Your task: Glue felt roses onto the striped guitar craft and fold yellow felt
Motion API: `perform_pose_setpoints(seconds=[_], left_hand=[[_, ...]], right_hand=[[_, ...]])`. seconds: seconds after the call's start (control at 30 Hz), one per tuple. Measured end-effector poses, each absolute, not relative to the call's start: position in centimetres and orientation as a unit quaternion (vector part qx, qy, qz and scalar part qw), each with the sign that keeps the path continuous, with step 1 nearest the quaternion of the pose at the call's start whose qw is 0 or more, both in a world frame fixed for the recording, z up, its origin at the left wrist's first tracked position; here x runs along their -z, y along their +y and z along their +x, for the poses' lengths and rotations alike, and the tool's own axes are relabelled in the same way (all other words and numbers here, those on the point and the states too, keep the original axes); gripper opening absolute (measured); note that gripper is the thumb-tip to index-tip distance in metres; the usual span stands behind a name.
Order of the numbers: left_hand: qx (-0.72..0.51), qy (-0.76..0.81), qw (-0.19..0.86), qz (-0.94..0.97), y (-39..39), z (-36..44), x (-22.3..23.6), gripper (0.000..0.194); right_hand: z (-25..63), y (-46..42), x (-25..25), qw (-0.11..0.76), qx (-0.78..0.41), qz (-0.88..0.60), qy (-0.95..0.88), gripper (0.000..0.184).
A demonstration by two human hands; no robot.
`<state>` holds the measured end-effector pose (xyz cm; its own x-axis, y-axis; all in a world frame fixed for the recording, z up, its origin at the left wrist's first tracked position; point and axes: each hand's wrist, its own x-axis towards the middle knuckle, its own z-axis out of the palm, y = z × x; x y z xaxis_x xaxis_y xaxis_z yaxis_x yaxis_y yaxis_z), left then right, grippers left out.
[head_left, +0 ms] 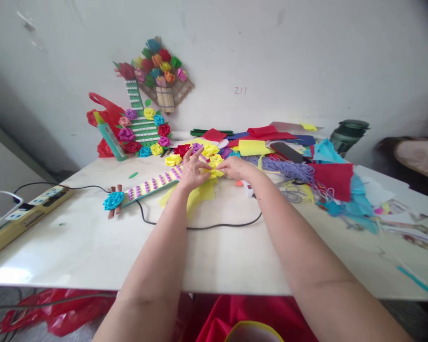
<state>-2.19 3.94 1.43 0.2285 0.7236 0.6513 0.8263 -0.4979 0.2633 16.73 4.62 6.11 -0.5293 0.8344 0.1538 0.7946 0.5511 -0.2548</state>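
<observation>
Two pinches held yellow paper [216, 173] right of the striped board [153, 186] | left hand [192, 171] had outer fingers spread | right hand [234, 167] bunched its fingertips | light, even pressure suited thin paper

a white table [235, 261] is carrying a glue bottle [111, 139], a power strip [32, 216], a black cable [221, 225] and yellow paper [201, 194].
</observation>
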Motion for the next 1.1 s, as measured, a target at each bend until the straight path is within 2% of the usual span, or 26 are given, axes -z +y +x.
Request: perform_pose_setpoints(seconds=[0.2,0.63,0.93,1.1], left_hand=[[0.373,-0.489,0.066,-0.786,4.2,-2.3,-1.3,0.012],[0.373,-0.483,0.070,-0.789,4.4,-2.1,-1.3,0.012],[0.372,-0.489,0.077,-0.785,4.1,-1.6,-1.4,0.011],[0.369,-0.492,0.082,-0.784,4.2,-1.4,-1.4,0.010]], right_hand=[[16.8,5.0,-6.0,0.144,-0.138,-0.458,-0.866,0.028],[16.5,4.4,-6.3,0.133,-0.170,-0.503,-0.837,0.032],[16.4,3.4,-7.5,0.092,-0.034,-0.518,-0.850,0.033],[17.1,3.4,-8.2,0.069,-0.008,-0.533,-0.843,0.032]])
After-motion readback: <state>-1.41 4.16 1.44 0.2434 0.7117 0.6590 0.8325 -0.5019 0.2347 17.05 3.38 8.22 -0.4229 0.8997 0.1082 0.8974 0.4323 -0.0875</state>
